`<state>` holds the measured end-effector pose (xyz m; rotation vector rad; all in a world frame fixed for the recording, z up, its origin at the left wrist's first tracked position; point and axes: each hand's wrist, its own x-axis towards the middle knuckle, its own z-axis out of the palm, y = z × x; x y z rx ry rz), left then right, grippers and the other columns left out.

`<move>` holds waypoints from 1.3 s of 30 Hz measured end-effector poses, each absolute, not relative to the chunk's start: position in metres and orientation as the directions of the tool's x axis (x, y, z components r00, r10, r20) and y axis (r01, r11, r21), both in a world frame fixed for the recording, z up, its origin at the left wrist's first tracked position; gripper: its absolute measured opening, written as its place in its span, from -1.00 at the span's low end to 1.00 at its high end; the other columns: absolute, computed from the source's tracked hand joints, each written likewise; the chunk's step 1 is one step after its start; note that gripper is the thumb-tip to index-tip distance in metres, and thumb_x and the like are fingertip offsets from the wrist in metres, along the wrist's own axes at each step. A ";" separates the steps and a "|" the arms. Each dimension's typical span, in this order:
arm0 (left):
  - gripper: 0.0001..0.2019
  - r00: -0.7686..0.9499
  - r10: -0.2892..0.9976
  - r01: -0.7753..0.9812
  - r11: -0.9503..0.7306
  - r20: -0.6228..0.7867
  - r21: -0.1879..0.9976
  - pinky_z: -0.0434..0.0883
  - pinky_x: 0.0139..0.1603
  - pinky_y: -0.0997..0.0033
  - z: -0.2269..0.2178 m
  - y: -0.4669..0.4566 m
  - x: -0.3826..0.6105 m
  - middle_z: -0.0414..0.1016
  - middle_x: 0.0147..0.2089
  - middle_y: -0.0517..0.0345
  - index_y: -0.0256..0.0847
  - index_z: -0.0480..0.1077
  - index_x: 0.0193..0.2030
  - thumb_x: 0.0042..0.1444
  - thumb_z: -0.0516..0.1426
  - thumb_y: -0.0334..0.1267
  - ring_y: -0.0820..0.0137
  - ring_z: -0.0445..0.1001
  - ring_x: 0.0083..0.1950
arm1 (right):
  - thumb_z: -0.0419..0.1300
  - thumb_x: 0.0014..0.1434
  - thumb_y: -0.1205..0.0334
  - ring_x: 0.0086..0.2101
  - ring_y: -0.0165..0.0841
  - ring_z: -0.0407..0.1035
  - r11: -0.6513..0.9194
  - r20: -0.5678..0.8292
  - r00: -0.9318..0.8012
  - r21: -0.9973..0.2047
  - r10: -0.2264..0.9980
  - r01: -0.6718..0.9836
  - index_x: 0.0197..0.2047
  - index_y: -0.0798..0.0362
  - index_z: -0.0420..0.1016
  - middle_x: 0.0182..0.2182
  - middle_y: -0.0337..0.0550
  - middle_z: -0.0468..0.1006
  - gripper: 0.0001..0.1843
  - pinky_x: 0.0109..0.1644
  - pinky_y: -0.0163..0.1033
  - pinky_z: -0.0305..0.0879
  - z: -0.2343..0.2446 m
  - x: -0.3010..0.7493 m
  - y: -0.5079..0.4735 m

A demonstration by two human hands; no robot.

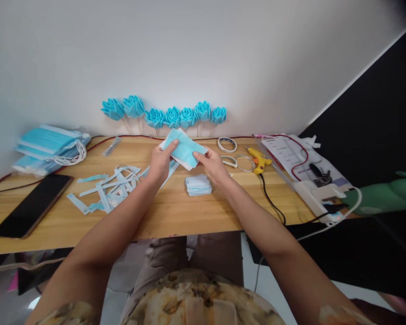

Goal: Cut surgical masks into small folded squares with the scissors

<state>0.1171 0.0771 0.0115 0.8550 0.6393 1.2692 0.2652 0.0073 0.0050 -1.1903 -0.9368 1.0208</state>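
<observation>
Both hands hold one light blue face-mask sheet just above the wooden table. My left hand pinches its left edge with thumb on top. My right hand pinches its right edge. Just below my right hand lies a small stack of cut blue mask pieces. Left of my left hand is a loose pile of blue strips and trimmings.
Several blue mask flowers on sticks lean against the wall. A pack of masks and a dark phone lie at the left. White elastic loops, a yellow glue gun with black cord and a power strip are at the right.
</observation>
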 end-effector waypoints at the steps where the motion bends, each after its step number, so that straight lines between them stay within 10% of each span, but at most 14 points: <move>1: -0.53 0.208 0.978 -0.579 0.100 0.028 0.809 0.50 -0.34 0.45 0.012 0.078 0.118 0.58 -0.38 0.18 -0.27 0.53 -0.34 -0.33 0.55 -0.06 0.44 0.51 -0.40 | 0.49 -0.15 -0.16 -0.35 -0.37 0.43 0.067 0.022 0.284 -0.987 0.959 -0.149 -0.17 0.04 0.59 -0.37 -0.24 0.61 -0.43 -0.22 -0.22 0.41 0.005 0.266 0.008; 15: -0.48 0.252 0.968 -0.624 0.179 -0.021 0.761 0.57 -0.19 0.32 0.012 0.080 0.116 0.62 -0.35 0.18 -0.24 0.51 -0.24 -0.30 0.54 -0.06 0.36 0.57 -0.31 | 0.60 -0.25 0.03 -0.17 -0.30 0.53 0.066 0.059 0.075 -0.994 0.995 -0.083 -0.06 0.00 0.54 -0.18 -0.20 0.68 -0.33 0.02 -0.16 0.46 0.005 0.265 0.007; 21: -0.50 0.307 0.948 -0.336 0.026 0.083 0.942 0.50 -0.27 0.38 0.016 0.067 0.115 0.64 -0.34 0.13 -0.29 0.60 -0.26 -0.27 0.50 0.03 0.36 0.55 -0.35 | 0.33 0.08 -0.36 0.04 -0.21 0.51 0.225 0.227 0.155 -0.974 0.961 0.031 0.17 -0.10 0.49 0.04 -0.10 0.64 -0.28 0.10 -0.11 0.46 0.017 0.276 0.003; 29: -0.66 0.438 0.886 -0.065 -0.134 0.149 0.989 0.40 -0.33 0.44 0.012 0.062 0.115 0.62 -0.37 0.14 -0.28 0.62 -0.32 -0.11 0.42 -0.03 0.37 0.52 -0.34 | 0.34 0.12 -0.20 -0.38 -0.41 0.36 0.332 0.423 0.255 -0.883 0.870 0.332 -0.31 0.02 0.59 -0.39 -0.23 0.58 -0.59 -0.22 -0.23 0.31 0.020 0.277 0.000; 39: -0.70 0.475 0.864 -0.114 -0.129 0.168 0.985 0.25 -0.44 0.46 0.017 0.066 0.110 0.51 -0.47 0.17 -0.25 0.60 -0.38 -0.02 0.41 -0.02 0.42 0.39 -0.44 | 0.30 0.17 -0.22 -0.24 -0.31 0.46 0.293 0.349 0.159 -0.910 0.923 0.294 -0.08 -0.03 0.62 -0.25 -0.17 0.64 -0.53 -0.15 -0.20 0.34 0.021 0.282 0.000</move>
